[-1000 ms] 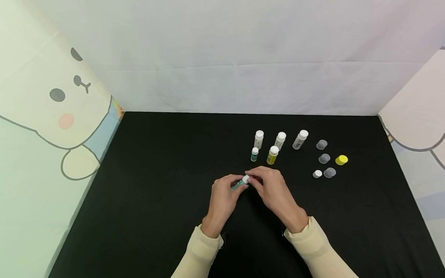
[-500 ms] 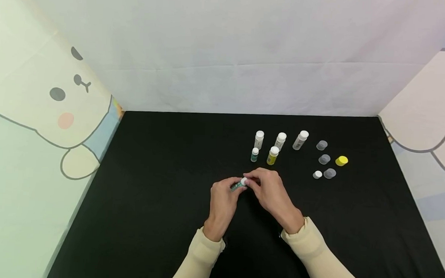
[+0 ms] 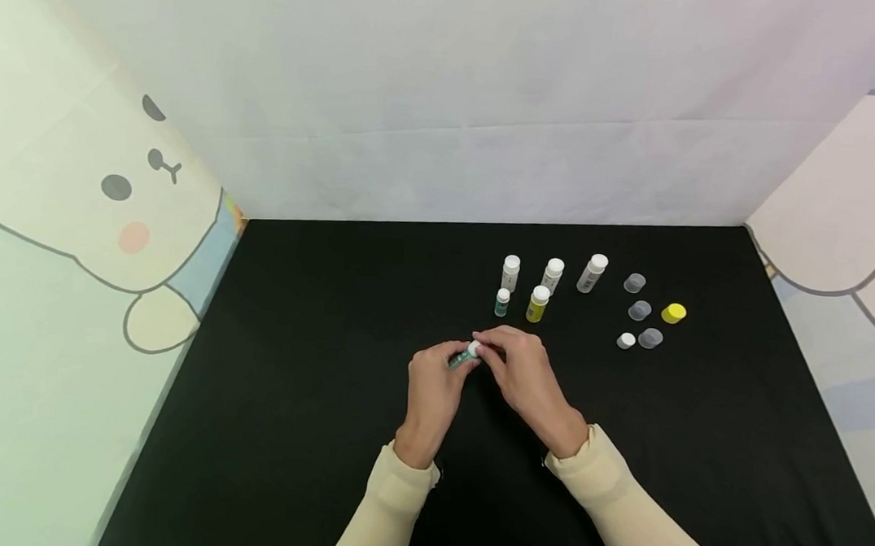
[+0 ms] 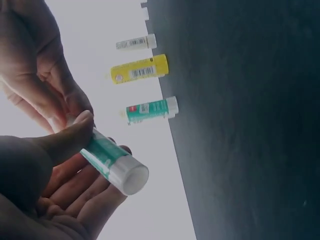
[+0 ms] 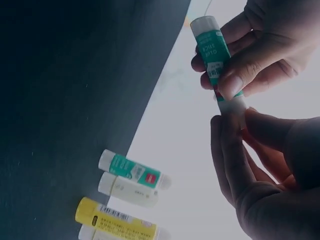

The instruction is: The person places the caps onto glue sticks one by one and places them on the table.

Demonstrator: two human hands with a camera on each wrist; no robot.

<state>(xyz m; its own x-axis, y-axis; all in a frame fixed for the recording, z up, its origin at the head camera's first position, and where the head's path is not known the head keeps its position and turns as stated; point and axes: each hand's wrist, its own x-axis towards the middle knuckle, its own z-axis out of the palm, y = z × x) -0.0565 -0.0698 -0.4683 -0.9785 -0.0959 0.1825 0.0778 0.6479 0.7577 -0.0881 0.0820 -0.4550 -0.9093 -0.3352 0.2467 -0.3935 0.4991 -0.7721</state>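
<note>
My left hand [image 3: 430, 395] grips a green glue stick [image 3: 460, 359] by its labelled barrel, thumb on one side and fingers behind. At the stick's white end, the thumb and fingers of my right hand [image 3: 528, 379] pinch it and partly hide it. The right wrist view shows the "GLUE STICK" lettering and the pale opposite end pointing up and away. Beyond the hands stand a small green glue stick [image 3: 501, 307], a yellow glue stick [image 3: 535, 311] and white glue sticks [image 3: 592, 274], all with white tops.
Right of the standing sticks are three translucent caps [image 3: 650, 338], a yellow cap [image 3: 674, 313] and a small white cap [image 3: 626, 341]. Black cloth [image 3: 318, 317] covers the table. A white backdrop [image 3: 456, 176] rises along its far edge, with printed panels [image 3: 53, 354] at both sides.
Both hands have shifted slightly left together with the glue stick. My right fingers stay at its white end. The standing glue sticks and the caps keep their places.
</note>
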